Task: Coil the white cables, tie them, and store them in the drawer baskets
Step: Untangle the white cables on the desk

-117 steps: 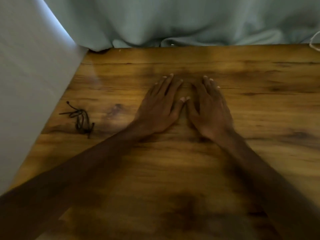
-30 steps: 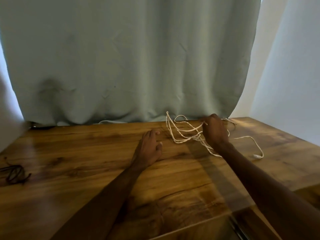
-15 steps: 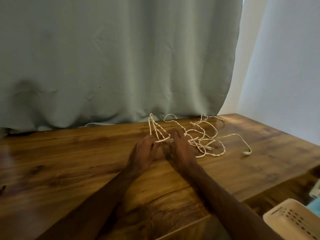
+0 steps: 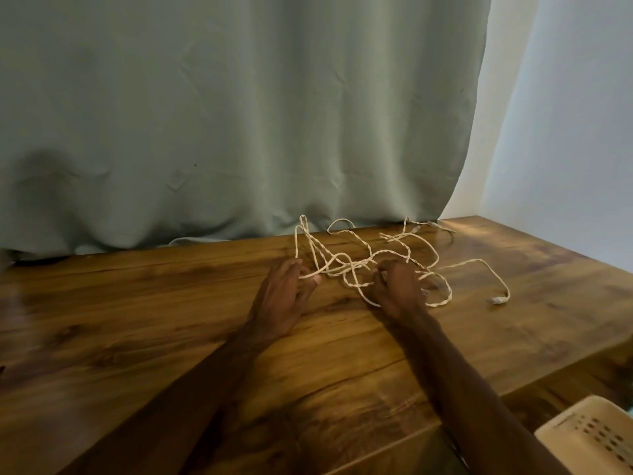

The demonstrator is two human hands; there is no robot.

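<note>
A tangle of white braided cable (image 4: 363, 258) lies on the wooden table (image 4: 137, 320) near the curtain, loops rising at its left side. One loose end with a plug (image 4: 498, 299) trails off to the right. My left hand (image 4: 284, 296) pinches a strand at the tangle's left edge. My right hand (image 4: 399, 289) sits on the tangle's middle with fingers curled into the strands. A cream slotted basket (image 4: 589, 440) shows at the bottom right, below the table's edge.
A pale green curtain (image 4: 239, 114) hangs along the table's back edge. A light wall (image 4: 575, 132) stands on the right. The table's front right corner ends just above the basket.
My hands have drawn apart along the cable: the left stays at the tangle's left edge, the right has shifted right into the pile. Earlier both lay flat on bare wood.
</note>
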